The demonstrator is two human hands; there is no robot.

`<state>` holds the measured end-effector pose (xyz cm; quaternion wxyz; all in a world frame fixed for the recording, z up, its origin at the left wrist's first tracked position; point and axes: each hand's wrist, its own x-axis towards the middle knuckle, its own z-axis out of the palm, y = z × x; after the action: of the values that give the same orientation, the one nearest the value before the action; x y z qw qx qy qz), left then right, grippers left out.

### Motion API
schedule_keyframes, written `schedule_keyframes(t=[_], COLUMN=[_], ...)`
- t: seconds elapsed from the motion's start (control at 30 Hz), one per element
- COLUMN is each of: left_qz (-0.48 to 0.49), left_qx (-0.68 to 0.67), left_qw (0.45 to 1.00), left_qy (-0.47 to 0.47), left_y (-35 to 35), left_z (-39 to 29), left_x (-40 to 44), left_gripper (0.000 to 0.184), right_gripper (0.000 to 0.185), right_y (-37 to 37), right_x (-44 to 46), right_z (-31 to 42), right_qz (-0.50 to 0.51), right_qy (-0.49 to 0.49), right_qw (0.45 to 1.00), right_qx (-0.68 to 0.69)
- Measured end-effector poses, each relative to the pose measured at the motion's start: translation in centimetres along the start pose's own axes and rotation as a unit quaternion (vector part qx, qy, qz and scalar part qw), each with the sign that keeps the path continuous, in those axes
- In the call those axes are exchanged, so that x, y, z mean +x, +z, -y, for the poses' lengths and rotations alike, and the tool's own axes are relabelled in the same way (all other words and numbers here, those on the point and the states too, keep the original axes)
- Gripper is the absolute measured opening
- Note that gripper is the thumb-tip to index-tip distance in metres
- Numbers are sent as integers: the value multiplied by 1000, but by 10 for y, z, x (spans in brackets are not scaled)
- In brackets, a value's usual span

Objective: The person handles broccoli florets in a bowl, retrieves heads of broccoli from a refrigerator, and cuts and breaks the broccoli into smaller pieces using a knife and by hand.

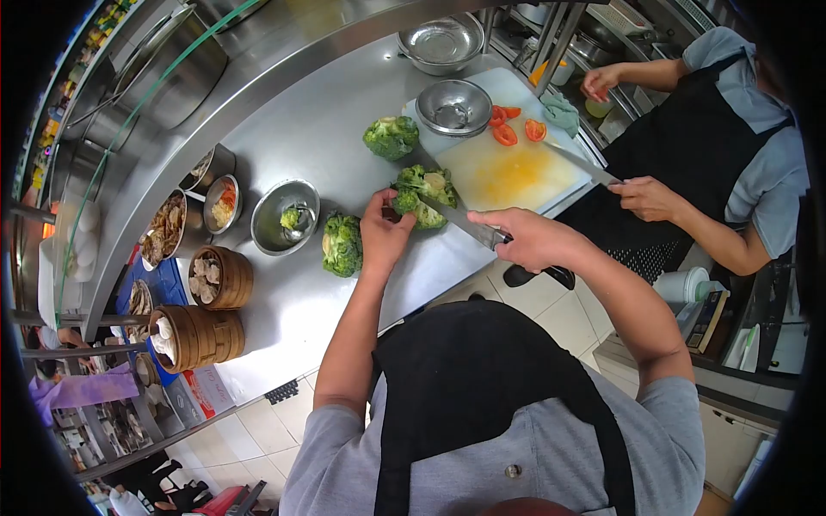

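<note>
My right hand [525, 239] is closed round the handle of a knife [460, 224], its blade reaching to a broccoli head [426, 191]. My left hand [385, 228] has its fingers curled at the left side of that broccoli, seemingly on a floret. Another broccoli head [342, 245] lies just left of my left hand, and a third [391, 138] sits farther back. To the left, a steel bowl [285, 217] holds a few green florets.
At the right a co-worker [723, 146] holds a knife [585, 162] over a cutting board [508, 176] with red pepper pieces [505, 134]. Steel bowls [453, 107] stand at the back. Bamboo steamers [206, 335] and a small food bowl [223, 205] stand left.
</note>
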<state>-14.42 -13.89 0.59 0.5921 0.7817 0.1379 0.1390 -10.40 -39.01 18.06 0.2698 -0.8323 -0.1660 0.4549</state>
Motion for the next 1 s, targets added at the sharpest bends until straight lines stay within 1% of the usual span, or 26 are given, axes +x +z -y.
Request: schedule_keyframes(t=[0.03, 0.1, 0.13, 0.17, 0.23, 0.27, 0.3, 0.33, 0.37, 0.4, 0.43, 0.47, 0.5, 0.53, 0.6, 0.67, 0.7, 0.73, 0.77, 0.8, 0.83, 0.87, 0.9, 0.93, 0.97, 1.0], left_qz=[-2, -2, 1, 3, -17, -17, -24, -29, -24, -10, 3, 15, 19, 13, 6, 19, 20, 20, 19, 47, 37, 39, 41, 30, 26, 10], left_qx=[-12, 0, 12, 8, 65, 64, 91, 120, 120, 106, 92, 94, 93, 99, 103, 63, 64, -1, -65, -194, -188, -266, -345, -287, -286, -133], left_qw=[1000, 1000, 1000, 1000, 997, 998, 993, 985, 986, 990, 994, 992, 993, 991, 989, 995, 995, 998, 997, 980, 981, 962, 934, 955, 955, 991], left_qy=[12, 14, 13, 11, 25, 22, 73, 121, 117, 92, 67, 79, 75, 88, 102, 77, 74, 52, 29, -4, -4, -45, -85, -71, -74, -23], left_y=[0, -1, 1, 2, 3, 3, 3, 2, 1, 0, 1, 2, 2, 1, -1, -4, -3, -4, -6, -8, -14, -19, -25, -30, -35, -42], left_z=[0, 3, 3, 4, -1, -1, -2, -2, -2, -5, -5, 0, 2, 3, 2, 1, 3, 4, 5, 16, 14, 12, 7, 2, -2, -11], left_x=[2, 2, 1, -2, -4, -5, -4, -6, -8, -8, -8, -9, -10, -10, -6, -7, -7, -8, -8, -5, -5, -6, -6, -7, -4, -1], left_gripper=[43, 44, 44, 44, 48, 48, 48, 48, 48, 47, 47, 47, 47, 47, 48, 47, 47, 46, 44, 43, 43, 43, 43, 44, 44, 47], right_gripper=[70, 70, 69, 68, 67, 68, 69, 69, 69, 69, 70, 70, 70, 71, 71, 70, 70, 70, 69, 69, 67, 66, 66, 67, 67, 67], right_y=[-2, 3, 15, 22, 34, 38, 40, 37, 30, 23, 21, 12, -2, -9, -11, -4, 3, 13, 21, 23, 23, 24, 27, 30, 33, 34], right_x=[-2, 2, 6, 7, 5, 6, 8, 4, -4, -7, 2, 6, -2, -10, -2, -4, -1, 6, 8, 2, -5, -8, -9, -11, -14, -18], right_z=[6, 4, -7, -13, -15, -19, -20, -9, 7, 15, 1, -8, 12, 32, 34, 39, 26, 3, -11, -8, 0, 5, 1, -7, -12, -11], right_qz=[16, 31, -16, -31, -62, -77, -93, -91, -63, -36, -86, -45, -3, 7, 13, 25, 28, -45, -117, -112, -97, -81, -75, -92, -111, -108], right_qy=[33, 66, -21, -41, -78, -100, -123, -121, -85, -47, -185, -125, -66, -27, -8, 36, 38, -57, -153, -160, -138, -117, -127, -143, -155, -154], right_qw=[999, 997, 998, 996, 990, 988, 985, 985, 990, 993, 967, 979, 984, 987, 986, 988, 988, 979, 955, 955, 965, 974, 972, 967, 962, 963], right_qx=[-8, -19, -53, -67, -98, -89, -81, -79, -91, -103, -152, -158, -162, -159, -166, -150, -149, -188, -224, -223, -200, -179, -181, -189, -194, -195])
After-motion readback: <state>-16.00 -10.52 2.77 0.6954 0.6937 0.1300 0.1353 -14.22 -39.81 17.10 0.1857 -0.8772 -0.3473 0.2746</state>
